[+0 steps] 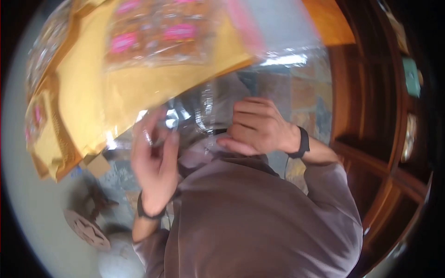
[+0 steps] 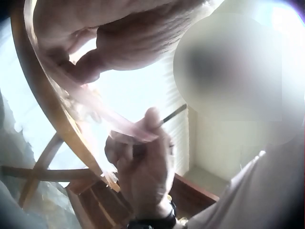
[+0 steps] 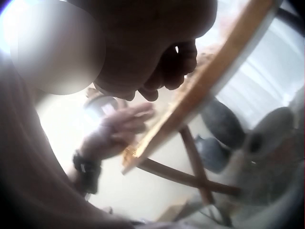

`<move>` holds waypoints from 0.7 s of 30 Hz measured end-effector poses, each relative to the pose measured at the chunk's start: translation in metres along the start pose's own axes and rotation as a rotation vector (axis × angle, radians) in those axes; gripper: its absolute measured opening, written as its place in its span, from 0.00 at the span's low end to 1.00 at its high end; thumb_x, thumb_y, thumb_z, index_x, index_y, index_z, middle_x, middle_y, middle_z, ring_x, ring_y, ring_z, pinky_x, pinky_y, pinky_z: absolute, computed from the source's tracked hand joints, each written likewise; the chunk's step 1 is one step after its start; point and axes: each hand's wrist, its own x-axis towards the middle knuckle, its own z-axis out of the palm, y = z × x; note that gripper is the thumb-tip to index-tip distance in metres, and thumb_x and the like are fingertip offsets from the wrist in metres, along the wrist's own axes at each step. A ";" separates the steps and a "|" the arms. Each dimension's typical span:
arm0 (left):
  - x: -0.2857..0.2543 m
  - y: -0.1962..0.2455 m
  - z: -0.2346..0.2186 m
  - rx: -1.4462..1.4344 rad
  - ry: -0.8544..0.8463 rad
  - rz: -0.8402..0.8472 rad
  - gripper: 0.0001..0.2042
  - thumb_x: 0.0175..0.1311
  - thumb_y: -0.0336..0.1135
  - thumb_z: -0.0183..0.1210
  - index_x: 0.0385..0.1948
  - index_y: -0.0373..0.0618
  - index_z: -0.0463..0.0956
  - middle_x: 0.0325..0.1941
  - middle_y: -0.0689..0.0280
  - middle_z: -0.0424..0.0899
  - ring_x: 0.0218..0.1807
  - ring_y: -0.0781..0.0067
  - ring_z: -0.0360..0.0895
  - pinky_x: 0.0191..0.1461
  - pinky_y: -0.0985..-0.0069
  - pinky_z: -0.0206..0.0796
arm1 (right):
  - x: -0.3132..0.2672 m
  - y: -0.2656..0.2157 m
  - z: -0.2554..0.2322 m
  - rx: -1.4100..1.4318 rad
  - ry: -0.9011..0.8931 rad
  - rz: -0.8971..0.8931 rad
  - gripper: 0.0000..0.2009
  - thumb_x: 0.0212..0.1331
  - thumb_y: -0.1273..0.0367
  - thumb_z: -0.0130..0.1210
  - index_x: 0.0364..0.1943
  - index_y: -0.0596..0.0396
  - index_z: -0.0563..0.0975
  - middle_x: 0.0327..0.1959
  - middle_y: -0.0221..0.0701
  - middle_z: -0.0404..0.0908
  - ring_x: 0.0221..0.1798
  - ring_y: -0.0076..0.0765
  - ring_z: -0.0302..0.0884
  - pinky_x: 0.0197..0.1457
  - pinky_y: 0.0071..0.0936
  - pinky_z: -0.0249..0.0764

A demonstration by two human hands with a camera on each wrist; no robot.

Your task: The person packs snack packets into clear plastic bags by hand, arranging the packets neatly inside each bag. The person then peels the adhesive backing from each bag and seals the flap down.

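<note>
A clear plastic bag with bright reflections hangs between the two hands, beside the table's edge. My left hand, blurred, curls its thumb and fingers at the film on the left side. Opposite it, my right hand has its fingers folded and its thumb against them. The left wrist view shows a pinkish translucent strip running from my left hand to the right hand, which pinches its end; a thin dark stick shows behind that thumb. Film at the left fingertips is indistinct.
Packs of brown items with pink labels lie on the yellow-covered table. A pink-edged clear plastic stack is at its far right. Dark wooden shelves stand to the right, a carved brown object at lower left.
</note>
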 end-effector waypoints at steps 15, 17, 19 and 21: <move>-0.005 -0.027 0.179 -0.008 -0.841 0.730 0.30 0.70 0.54 0.59 0.62 0.37 0.72 0.69 0.47 0.70 0.72 0.48 0.68 0.78 0.50 0.54 | -0.055 0.138 0.113 -0.451 -0.956 0.899 0.13 0.64 0.71 0.54 0.47 0.53 0.87 0.52 0.40 0.88 0.57 0.46 0.87 0.55 0.38 0.83; 0.005 -0.038 0.184 -0.007 -0.886 0.696 0.36 0.73 0.67 0.47 0.63 0.39 0.72 0.67 0.49 0.74 0.72 0.50 0.69 0.82 0.46 0.46 | -0.075 0.143 0.130 -0.492 -0.878 0.821 0.12 0.64 0.69 0.53 0.44 0.53 0.87 0.49 0.41 0.89 0.52 0.47 0.88 0.50 0.41 0.84; 0.027 -0.051 0.184 0.064 -0.880 0.655 0.35 0.74 0.66 0.46 0.62 0.39 0.74 0.65 0.49 0.77 0.70 0.49 0.71 0.82 0.47 0.46 | -0.086 0.152 0.140 -0.536 -0.807 0.738 0.11 0.63 0.68 0.52 0.40 0.53 0.86 0.45 0.42 0.89 0.47 0.48 0.90 0.46 0.44 0.85; 0.051 -0.064 0.185 0.133 -0.874 0.613 0.35 0.74 0.66 0.46 0.61 0.40 0.75 0.63 0.48 0.79 0.69 0.49 0.73 0.82 0.48 0.46 | -0.078 0.156 0.150 -0.607 -1.003 0.847 0.11 0.64 0.69 0.53 0.46 0.54 0.84 0.49 0.41 0.88 0.52 0.45 0.87 0.52 0.45 0.84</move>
